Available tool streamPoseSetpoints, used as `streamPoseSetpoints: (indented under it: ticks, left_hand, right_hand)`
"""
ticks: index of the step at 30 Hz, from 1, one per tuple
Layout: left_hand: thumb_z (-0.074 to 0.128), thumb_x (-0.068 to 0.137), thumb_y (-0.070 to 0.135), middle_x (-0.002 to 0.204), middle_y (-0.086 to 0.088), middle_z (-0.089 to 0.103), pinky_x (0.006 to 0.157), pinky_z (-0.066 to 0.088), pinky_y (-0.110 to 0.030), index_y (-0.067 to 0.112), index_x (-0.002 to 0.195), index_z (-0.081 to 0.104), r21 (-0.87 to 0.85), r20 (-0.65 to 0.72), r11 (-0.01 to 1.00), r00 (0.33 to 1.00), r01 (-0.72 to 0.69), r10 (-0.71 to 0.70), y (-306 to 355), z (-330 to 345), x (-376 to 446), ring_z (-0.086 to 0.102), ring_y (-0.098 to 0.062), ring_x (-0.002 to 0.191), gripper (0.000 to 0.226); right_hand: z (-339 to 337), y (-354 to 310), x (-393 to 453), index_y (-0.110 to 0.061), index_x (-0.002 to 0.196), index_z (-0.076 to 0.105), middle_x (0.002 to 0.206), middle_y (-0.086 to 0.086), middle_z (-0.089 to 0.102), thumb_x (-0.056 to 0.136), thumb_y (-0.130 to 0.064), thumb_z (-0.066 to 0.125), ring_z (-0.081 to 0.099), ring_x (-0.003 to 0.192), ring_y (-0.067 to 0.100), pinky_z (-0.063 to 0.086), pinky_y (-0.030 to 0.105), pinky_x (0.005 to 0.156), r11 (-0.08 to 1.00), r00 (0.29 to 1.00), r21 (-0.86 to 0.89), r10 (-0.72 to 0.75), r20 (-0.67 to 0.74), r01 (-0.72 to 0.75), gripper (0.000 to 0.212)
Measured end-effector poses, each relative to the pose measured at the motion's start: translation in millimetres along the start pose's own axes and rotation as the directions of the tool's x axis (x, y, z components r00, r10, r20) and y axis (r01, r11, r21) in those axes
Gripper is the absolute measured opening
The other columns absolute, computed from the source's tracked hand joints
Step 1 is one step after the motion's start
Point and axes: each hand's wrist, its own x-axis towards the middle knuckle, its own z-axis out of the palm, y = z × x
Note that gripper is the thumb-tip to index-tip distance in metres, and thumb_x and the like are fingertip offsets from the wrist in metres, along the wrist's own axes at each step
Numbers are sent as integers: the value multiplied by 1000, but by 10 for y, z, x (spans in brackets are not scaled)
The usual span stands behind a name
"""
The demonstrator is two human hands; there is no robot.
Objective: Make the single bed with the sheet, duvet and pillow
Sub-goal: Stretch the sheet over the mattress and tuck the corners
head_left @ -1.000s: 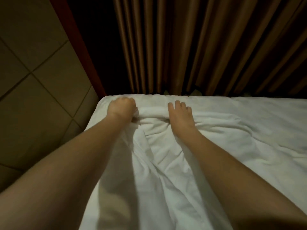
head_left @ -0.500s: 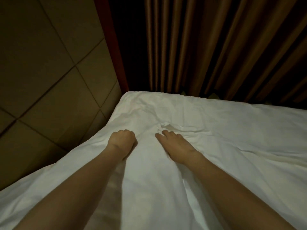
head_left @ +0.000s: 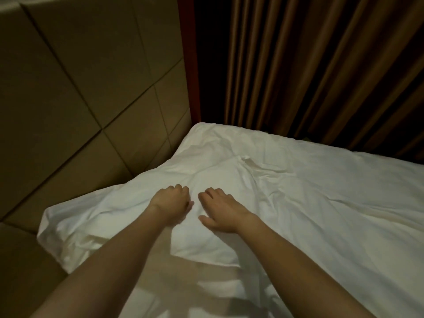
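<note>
Bedding: the white duvet (head_left: 286,203) covers the bed from the padded headboard wall (head_left: 68,88) on the left to the brown curtain (head_left: 321,65) at the far side; I cannot tell sheet from duvet where they overlap.
Corner: 1 loose corner of the white cloth (head_left: 59,228) spills over the near-left edge, against the headboard panels, not tucked in.
Why here: I judge both hands are placed near the head end to drag or flatten the cover toward that end, since creases fan out from just beyond them.
Left hand: the left hand (head_left: 171,204) sits knuckles up with fingers curled under into a loose fist; whether it pinches a fold of cloth underneath I cannot tell.
Right hand: the right hand (head_left: 220,214) lies palm down on the cover, fingers bent at the tips and slightly spread, thumb out to the side, pressing rather than gripping.
Arms: both forearms reach straight forward from the lower edge, nearly parallel, the 2 hands just beside each other but apart.
Pillow: none in view.
Stage: cover spread but rumpled; smoothing and the pillow look yet to be done.
</note>
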Motion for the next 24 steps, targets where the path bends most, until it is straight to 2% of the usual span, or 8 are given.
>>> streamPoseSetpoints:
  ticks: [5,9,14,16,18,19,21,24]
  left_hand:
    - [10,75,82,146,-9,30,103,34,-38,12,150,11,115,151,979,977,-169,151,-125,160,-532,37,-26,127,103]
    - [40,75,81,157,-10,8,113,21,-47,18,152,-7,139,183,970,968,-200,173,-143,284,-768,18,-31,139,111]
    - [64,85,42,156,-18,-8,109,21,-59,23,148,-21,347,254,892,945,-289,207,-256,297,-834,9,-42,140,107]
    - [63,88,20,155,-21,0,100,34,-59,26,148,-20,405,208,881,963,-243,170,-355,270,-833,24,-45,133,103]
    - [84,61,17,136,-30,37,74,50,-51,22,150,3,360,102,925,991,-120,88,-416,251,-795,53,-44,101,120]
    - [90,36,12,110,-29,55,56,51,-44,19,143,22,350,43,933,997,-81,70,-462,276,-752,60,-38,74,127]
    - [84,10,-3,66,-19,57,38,41,-28,12,116,48,269,-143,961,985,-54,96,-514,320,-643,49,-27,38,113]
    - [89,22,2,64,-16,55,38,39,-27,3,93,60,181,-160,983,987,28,2,-561,85,-463,52,-29,40,76]
  right_hand:
    - [262,-173,-308,-16,152,-4,158,10,0,76,-64,62,2,144,33,14,58,113,996,964,-18,94,248,-92,111]
    - [593,-347,-433,-17,147,-22,155,12,-24,69,-59,72,-18,142,40,2,66,108,983,949,-147,151,276,-113,130]
    - [802,-434,-408,-22,147,-23,153,14,-26,94,-11,52,-9,141,47,7,69,106,927,942,-226,324,85,-299,92]
    - [713,-382,-301,-19,152,-3,156,23,2,88,-8,59,13,139,48,19,69,102,907,928,-233,371,39,-352,89]
    - [547,-316,-202,-12,139,44,126,25,51,68,-9,78,53,110,44,45,62,82,868,913,-282,390,-123,-409,79]
    - [465,-267,-137,-10,128,54,114,19,57,66,-6,77,58,97,39,49,54,76,874,921,-292,361,-148,-389,66]
    - [298,-160,46,-8,127,47,117,14,52,83,-1,56,54,102,33,46,44,81,895,929,-254,338,-149,-367,46]
    - [-41,-55,418,-5,111,58,103,16,58,78,1,61,59,86,34,48,37,64,901,928,-277,261,-265,-333,34]
